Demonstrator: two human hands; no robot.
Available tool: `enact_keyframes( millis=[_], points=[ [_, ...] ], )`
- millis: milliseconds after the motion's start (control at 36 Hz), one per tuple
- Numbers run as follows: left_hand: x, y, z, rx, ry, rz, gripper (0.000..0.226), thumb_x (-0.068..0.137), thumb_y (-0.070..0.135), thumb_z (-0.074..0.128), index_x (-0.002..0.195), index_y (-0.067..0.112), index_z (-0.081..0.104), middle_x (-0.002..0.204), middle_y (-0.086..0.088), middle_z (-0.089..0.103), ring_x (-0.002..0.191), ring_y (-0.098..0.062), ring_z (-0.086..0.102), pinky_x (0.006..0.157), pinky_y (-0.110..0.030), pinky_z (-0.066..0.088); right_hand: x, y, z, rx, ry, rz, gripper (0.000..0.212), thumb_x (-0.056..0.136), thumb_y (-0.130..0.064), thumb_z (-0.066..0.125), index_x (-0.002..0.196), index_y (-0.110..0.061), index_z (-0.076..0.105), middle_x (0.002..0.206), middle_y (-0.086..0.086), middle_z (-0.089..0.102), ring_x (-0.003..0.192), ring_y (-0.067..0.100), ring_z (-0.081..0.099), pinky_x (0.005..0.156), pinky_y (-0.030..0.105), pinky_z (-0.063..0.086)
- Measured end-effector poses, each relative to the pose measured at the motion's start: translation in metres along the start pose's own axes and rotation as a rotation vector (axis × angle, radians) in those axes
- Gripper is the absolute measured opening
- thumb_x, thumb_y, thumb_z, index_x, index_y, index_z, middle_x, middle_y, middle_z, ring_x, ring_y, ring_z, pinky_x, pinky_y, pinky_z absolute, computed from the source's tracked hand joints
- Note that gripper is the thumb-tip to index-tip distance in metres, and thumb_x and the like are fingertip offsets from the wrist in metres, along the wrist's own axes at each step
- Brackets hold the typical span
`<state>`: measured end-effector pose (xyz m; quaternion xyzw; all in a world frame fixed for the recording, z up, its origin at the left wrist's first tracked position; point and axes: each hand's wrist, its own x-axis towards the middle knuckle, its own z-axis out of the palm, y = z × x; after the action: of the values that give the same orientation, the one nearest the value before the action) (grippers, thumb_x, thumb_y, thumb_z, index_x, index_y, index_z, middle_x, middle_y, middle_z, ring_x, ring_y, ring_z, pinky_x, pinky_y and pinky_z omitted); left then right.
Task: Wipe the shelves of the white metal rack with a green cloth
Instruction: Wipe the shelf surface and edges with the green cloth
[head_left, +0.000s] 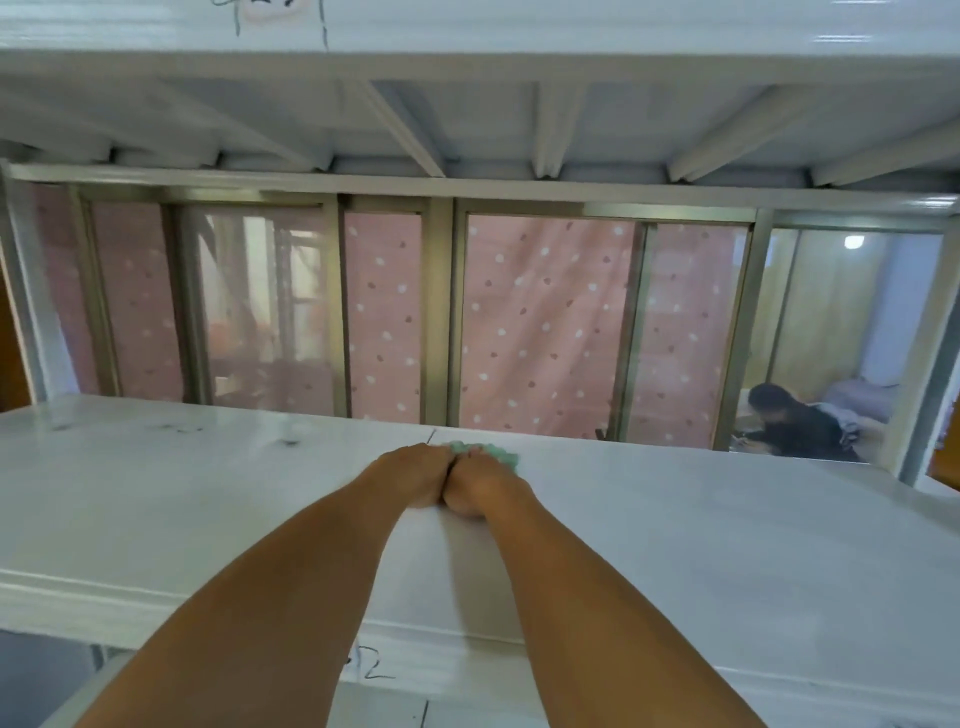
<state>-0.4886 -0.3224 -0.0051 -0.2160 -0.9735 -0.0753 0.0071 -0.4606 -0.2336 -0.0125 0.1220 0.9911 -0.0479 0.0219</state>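
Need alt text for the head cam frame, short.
Both hands, left hand and right hand, press side by side on a green cloth near the back edge of a white rack shelf, arms stretched forward. Another shelf is overhead; pink dotted curtains hang behind glass beyond.

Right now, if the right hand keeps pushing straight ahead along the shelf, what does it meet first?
The crumpled green cloth under the right hand, then the white shelf's back edge; beyond looks open, though depth is unclear.
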Motion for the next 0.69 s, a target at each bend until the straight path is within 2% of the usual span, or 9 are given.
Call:
enact_keyframes(
  millis=[111,222,333,472,611,694],
  points=[
    [0.006,-0.027,0.0,-0.011,0.016,-0.031,0.055,0.105,0.048,0.02,0.15,0.023,0.038,0.154,-0.005,0.043,0.138,-0.028,0.043,0.113,-0.038,0.028,0.003,-0.027,-0.002,-0.02,-0.031,-0.016,0.062,0.103,-0.025,0.039,0.159,-0.014,0.015,0.165,0.013,0.012,0.148,0.034,0.022,0.118,0.044,0.02],
    [0.004,-0.037,-0.006,-0.087,0.008,-0.016,0.053,0.107,0.044,0.02,0.151,0.02,0.037,0.156,-0.007,0.04,0.14,-0.028,0.041,0.114,-0.036,0.026,0.008,-0.04,-0.002,-0.067,-0.046,-0.023,0.059,0.103,-0.022,0.04,0.158,-0.013,0.019,0.163,0.014,0.019,0.147,0.034,0.025,0.117,0.044,0.021],
    [0.004,-0.044,-0.007,-0.075,0.003,0.036,0.048,0.106,0.041,0.024,0.15,0.024,0.038,0.151,-0.009,0.046,0.134,-0.03,0.048,0.11,-0.038,0.033,0.011,-0.042,-0.001,-0.062,-0.035,-0.023,0.06,0.104,-0.024,0.038,0.159,-0.014,0.014,0.164,0.014,0.017,0.148,0.033,0.024,0.119,0.043,0.02],
    [0.017,-0.065,-0.002,-0.06,0.002,0.036,0.045,0.103,0.028,0.034,0.148,0.023,0.042,0.143,-0.009,0.054,0.124,-0.029,0.056,0.106,-0.039,0.043,0.014,-0.048,0.001,-0.027,-0.01,-0.086,0.063,0.104,-0.024,0.033,0.16,-0.015,0.005,0.166,0.01,0.006,0.152,0.027,0.01,0.121,0.041,0.009],
    [0.025,-0.098,-0.003,0.023,-0.016,0.024,0.049,0.105,0.033,0.034,0.154,0.027,0.03,0.153,-0.005,0.043,0.136,-0.027,0.046,0.115,-0.04,0.033,0.026,-0.08,-0.001,-0.088,-0.045,-0.122,0.065,0.104,-0.027,0.035,0.159,-0.015,0.003,0.166,0.01,0.01,0.151,0.029,0.013,0.121,0.045,0.012],
    [0.024,-0.11,-0.008,0.005,-0.025,0.01,0.048,0.106,0.035,0.034,0.154,0.028,0.031,0.154,-0.005,0.042,0.138,-0.027,0.043,0.117,-0.041,0.03,0.038,-0.103,0.004,-0.094,-0.1,-0.104,0.069,0.103,-0.025,0.04,0.159,-0.013,0.001,0.166,0.014,0.006,0.151,0.033,0.013,0.12,0.048,0.014]
  ],
)
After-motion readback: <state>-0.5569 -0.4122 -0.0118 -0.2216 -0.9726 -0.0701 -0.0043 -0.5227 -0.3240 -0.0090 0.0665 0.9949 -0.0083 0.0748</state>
